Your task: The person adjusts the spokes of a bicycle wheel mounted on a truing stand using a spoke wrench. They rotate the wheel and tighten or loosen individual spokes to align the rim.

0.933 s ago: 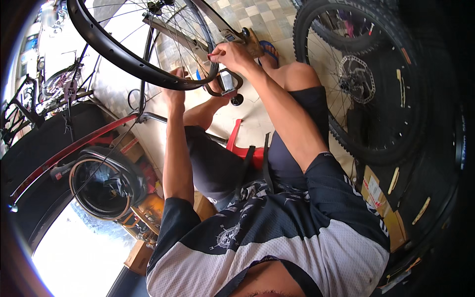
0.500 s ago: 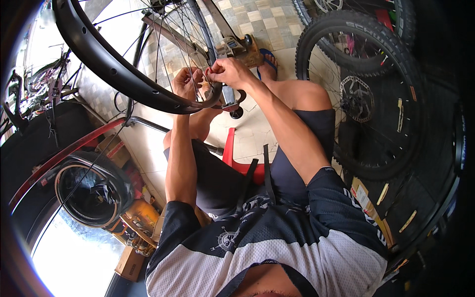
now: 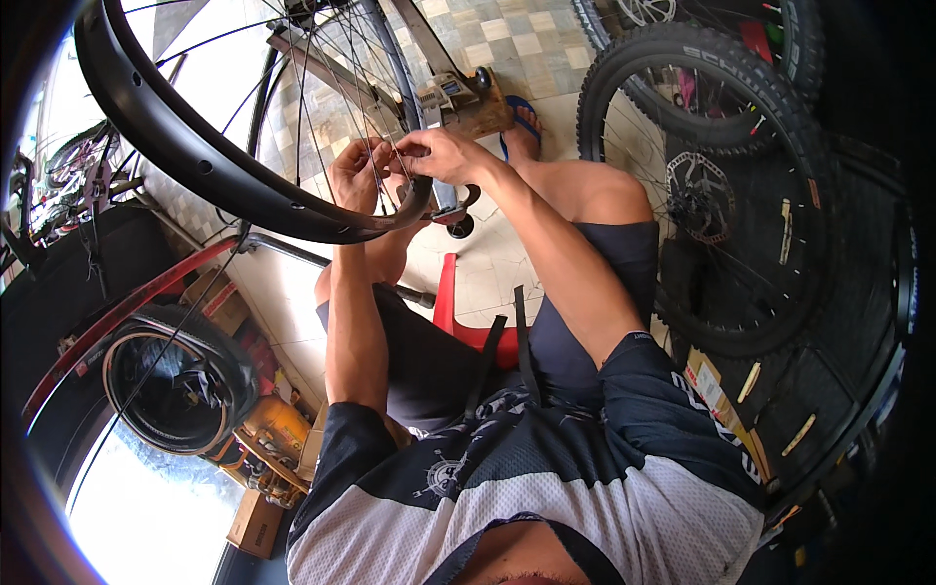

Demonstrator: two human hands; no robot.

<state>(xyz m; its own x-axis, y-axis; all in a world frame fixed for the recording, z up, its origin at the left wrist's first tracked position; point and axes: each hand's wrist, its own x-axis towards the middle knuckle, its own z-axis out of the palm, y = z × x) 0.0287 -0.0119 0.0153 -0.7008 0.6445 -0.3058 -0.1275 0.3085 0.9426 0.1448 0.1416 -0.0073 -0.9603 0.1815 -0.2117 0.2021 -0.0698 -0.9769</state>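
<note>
A black bicycle rim [image 3: 205, 166] with thin spokes [image 3: 298, 127] fills the upper left, mounted in a grey metal truing stand [image 3: 450, 90]. My left hand [image 3: 356, 177] is closed, its thumb and fingers pinching at a spoke just inside the rim. From the right my right hand [image 3: 441, 158] meets it, fingers pinched together among the same spokes. The small red spoke wrench seen at the right fingertips a moment ago is now hidden behind the fingers. Below the hands, the stand's lower bracket [image 3: 450, 213] sits beside the rim.
On the right lean knobbly-tyred wheels, the nearest tyre [image 3: 609, 88] beside my knee. A red stool [image 3: 447, 292] shows between my legs. Tyres [image 3: 117, 390], a cardboard box [image 3: 255, 522] and an orange container [image 3: 278, 424] stand at lower left. A red bar [image 3: 146, 307] slants across the left.
My right hand has shifted slightly left and down, its fingertips now close to the left hand's. The red wrench has gone out of sight. The rim sits a little further left and lower.
</note>
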